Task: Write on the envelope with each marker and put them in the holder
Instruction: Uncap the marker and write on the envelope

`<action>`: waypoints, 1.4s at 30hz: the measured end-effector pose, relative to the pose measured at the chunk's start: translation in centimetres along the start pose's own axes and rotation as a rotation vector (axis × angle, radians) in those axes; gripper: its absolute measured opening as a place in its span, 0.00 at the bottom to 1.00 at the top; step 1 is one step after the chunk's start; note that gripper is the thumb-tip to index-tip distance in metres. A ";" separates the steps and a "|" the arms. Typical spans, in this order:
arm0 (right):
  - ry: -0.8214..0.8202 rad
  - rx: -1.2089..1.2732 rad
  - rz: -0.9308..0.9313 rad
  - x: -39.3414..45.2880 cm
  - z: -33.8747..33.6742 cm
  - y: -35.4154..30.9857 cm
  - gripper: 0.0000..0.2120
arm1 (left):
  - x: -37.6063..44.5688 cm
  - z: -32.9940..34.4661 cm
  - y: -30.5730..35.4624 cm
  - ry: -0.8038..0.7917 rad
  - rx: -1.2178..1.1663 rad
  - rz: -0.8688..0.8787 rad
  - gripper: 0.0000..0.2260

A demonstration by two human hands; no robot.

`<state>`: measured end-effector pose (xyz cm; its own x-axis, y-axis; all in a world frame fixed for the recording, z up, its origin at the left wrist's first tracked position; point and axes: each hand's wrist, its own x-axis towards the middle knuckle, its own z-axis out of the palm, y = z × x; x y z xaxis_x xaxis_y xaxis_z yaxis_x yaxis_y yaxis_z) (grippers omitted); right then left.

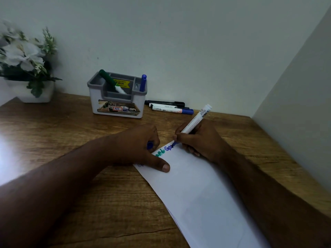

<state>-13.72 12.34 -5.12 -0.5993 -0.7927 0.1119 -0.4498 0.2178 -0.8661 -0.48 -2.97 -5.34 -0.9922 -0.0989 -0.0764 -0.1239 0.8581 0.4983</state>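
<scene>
Right hand [200, 140] grips a white-barrelled blue marker [196, 120], fingers pinched low on the barrel, its tail tilted up toward 1 o'clock and its blue tip touching the envelope [200, 190] at the end of some blue lettering. Green lettering sits just beside the blue, at its 8 o'clock. Left hand [141, 145] is curled into a loose fist around a blue cap [150, 145] that peeks out between the fingers, while its thumb [162, 165] presses flat on the envelope's left edge. The envelope lies slanted on the wooden desk [71, 140], running from the hands down toward 5 o'clock.

At 11 o'clock from the hands stands the holder [117, 99], grey-rimmed and white, against the wall. A green marker [111, 81] leans in its middle compartment, cap up toward 11 o'clock; another blue marker [143, 83] stands upright in the narrow right-hand slot. Just beside the holder at its 3 o'clock, a few more markers [170, 107] lie side by side on the desk. White flowers [25, 56] in a white pot sit at the far 9 o'clock corner.
</scene>
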 end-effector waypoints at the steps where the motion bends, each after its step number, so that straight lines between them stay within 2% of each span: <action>1: 0.004 0.002 0.000 0.0 0.0 0.0 0.06 | 0.0 0.0 0.0 -0.001 0.002 0.000 0.24; 8: 0.075 0.044 0.043 -0.1 0.1 -0.1 0.05 | 0.2 -0.1 0.1 -0.015 0.008 -0.013 0.23; 23: 0.117 -0.042 0.046 0.0 0.3 -0.2 0.05 | 0.1 -0.1 0.2 -0.028 0.019 -0.024 0.24; 29: -0.026 -0.067 -0.036 -0.7 0.9 -0.5 0.02 | 0.2 -0.1 0.1 -0.016 0.021 -0.019 0.23; 34: 0.210 -0.135 0.002 0.0 0.5 0.1 0.04 | 0.2 -0.1 0.1 -0.023 -0.003 -0.026 0.25; 39: 0.174 -0.017 -0.004 -0.3 0.5 0.0 0.07 | 0.2 -0.2 0.2 -0.037 -0.008 -0.038 0.23; 42: 0.149 -0.060 -0.008 -0.2 0.7 0.0 0.05 | 0.2 -0.2 0.2 -0.033 -0.002 -0.036 0.23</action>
<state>-13.18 12.10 -5.47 -0.6849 -0.7024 0.1935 -0.4909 0.2487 -0.8350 -0.70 -2.95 -5.09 -0.9859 -0.1132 -0.1233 -0.1601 0.8531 0.4966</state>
